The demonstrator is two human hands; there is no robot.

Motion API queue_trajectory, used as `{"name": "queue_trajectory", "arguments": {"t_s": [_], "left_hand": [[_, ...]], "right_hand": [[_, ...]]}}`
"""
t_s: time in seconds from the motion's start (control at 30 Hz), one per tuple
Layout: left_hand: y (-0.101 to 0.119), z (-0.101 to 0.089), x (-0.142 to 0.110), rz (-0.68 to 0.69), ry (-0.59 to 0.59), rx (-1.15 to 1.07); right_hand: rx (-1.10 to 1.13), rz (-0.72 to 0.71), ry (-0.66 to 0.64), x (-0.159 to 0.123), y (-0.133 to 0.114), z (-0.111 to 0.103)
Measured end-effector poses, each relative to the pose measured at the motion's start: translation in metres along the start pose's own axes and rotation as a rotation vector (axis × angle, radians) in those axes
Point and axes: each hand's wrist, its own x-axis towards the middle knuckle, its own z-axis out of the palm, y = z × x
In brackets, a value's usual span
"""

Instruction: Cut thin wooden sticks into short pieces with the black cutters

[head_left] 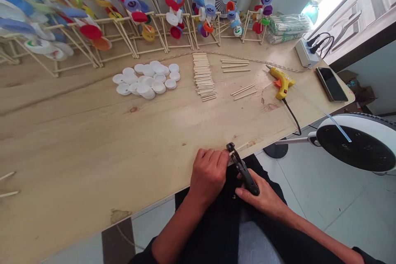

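At the near edge of the wooden table [93, 132], my left hand [208, 173] is closed on a thin wooden stick [243, 147] that pokes out to the right. My right hand [262, 196] grips the black handles of a pair of cutting pliers [243, 169]. The pliers' jaws sit on the stick, right beside my left fingertips. Both hands hover over my lap at the table edge.
A pile of white bottle caps [147, 79], a stack of cut sticks [202, 76] and loose sticks [243, 90] lie mid-table. A yellow glue gun [281, 82], phone [331, 84] and power strip [305, 53] sit right. Stick frames with coloured caps [173, 12] line the back. A fan [360, 144] stands at right.
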Motion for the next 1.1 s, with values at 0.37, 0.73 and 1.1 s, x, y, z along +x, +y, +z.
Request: {"name": "queue_trajectory", "arguments": {"t_s": [0.37,0.73,1.1], "left_hand": [[0.006,-0.006,0.000,-0.033,0.004,-0.118],[0.017,-0.005,0.000,-0.081,-0.063,-0.124],[0.018,-0.005,0.001,-0.080,-0.077,-0.083]], "right_hand": [[0.201,-0.078,-0.138,-0.019,-0.006,-0.014],[0.074,-0.079,0.004,-0.013,0.004,-0.010],[0.078,-0.070,0.044,-0.011,0.013,-0.006]]}}
